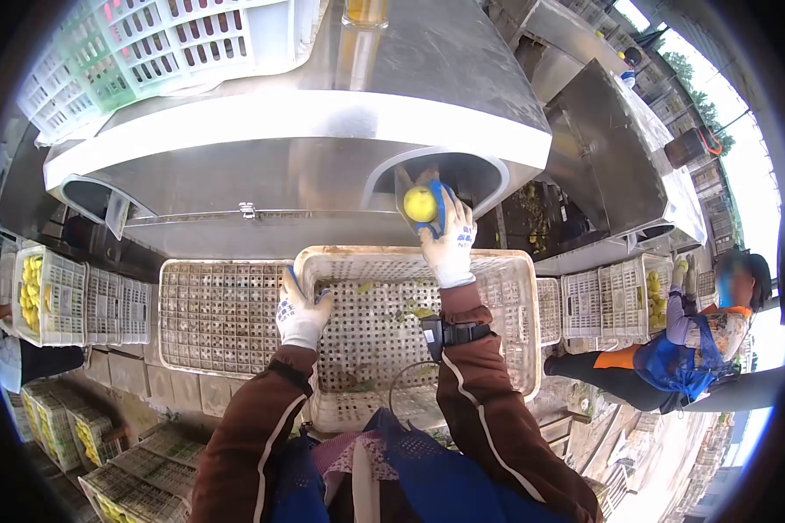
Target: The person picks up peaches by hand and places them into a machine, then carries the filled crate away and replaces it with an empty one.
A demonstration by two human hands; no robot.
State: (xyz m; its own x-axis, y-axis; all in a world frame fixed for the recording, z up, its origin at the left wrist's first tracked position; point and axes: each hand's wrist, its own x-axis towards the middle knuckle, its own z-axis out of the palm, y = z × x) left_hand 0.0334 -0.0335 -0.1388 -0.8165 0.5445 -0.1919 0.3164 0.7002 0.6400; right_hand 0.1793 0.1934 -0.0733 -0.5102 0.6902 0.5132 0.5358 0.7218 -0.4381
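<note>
My right hand [449, 235], in a white glove with a blue palm, has its fingers curled around a round yellow-green fruit [420, 205]. It reaches into the oval opening [488, 179] in the front of a metal machine. My left hand [302, 315], gloved the same way, hovers over the left side of a pale plastic crate [366, 349], thumb and fingers apart. Nothing shows in it. Leaf scraps [420, 310] lie in that crate. A second crate [209, 322] adjoins it on the left.
The metal machine [296, 166] spans the front and carries a white crate [262, 39] and a glass jar [365, 12]. Another opening [96, 196] is at its left. Fruit-filled crates [57, 296] stand at left. A co-worker [698, 340] in a blue apron stands at right.
</note>
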